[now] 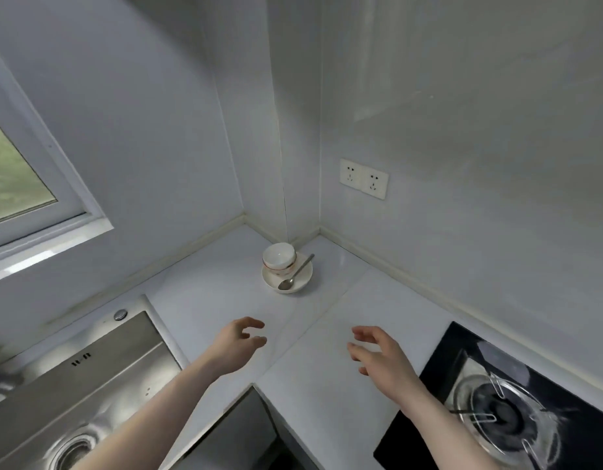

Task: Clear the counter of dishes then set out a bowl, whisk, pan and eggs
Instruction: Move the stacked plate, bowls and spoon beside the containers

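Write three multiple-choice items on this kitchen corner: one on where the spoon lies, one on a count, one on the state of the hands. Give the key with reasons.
1. Where does the spoon lie?
A. in the sink
B. on the plate beside the bowl
C. on the stove

2. How many wall sockets show?
A. one
B. two
C. four

3. What are the hands doing?
A. both hold nothing
B. left grips the bowl
C. right holds the spoon

Key: 1 B, it rests on the plate next to the bowl. 2 B, two plates side by side. 3 A, the left hand and right hand hover over the counter, fingers loosely spread.
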### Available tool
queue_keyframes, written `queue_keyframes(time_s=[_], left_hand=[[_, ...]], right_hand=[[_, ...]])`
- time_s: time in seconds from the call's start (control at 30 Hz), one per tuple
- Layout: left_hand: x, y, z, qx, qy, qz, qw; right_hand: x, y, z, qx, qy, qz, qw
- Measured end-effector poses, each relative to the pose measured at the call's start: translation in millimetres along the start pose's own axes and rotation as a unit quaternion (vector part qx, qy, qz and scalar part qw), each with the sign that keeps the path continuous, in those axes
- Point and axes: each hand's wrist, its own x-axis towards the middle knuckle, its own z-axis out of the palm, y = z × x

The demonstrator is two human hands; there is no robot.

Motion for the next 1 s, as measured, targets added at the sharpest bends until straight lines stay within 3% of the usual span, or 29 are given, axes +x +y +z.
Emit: queue_keyframes(time_s=[0.27, 0.57, 0.7, 1.0], left_hand=[[144, 3, -11, 0.199, -0.071, 0.014, 0.977], [264, -13, -19, 0.303, -0.129, 0.014, 0.944], [291, -21, -16, 0.331, -0.152, 0.001, 0.931], [301, -37, -21, 0.367, -0.177, 0.101, 0.908]], right_hand=[[62, -13, 34, -0.013, 0.04, 0.051, 0.998], [105, -36, 84, -0.025, 0.084, 0.084, 0.993], [101, -30, 95, -0.022, 0.111, 0.101, 0.988], [100, -11, 112, -0.026, 0.119, 0.15, 0.981]])
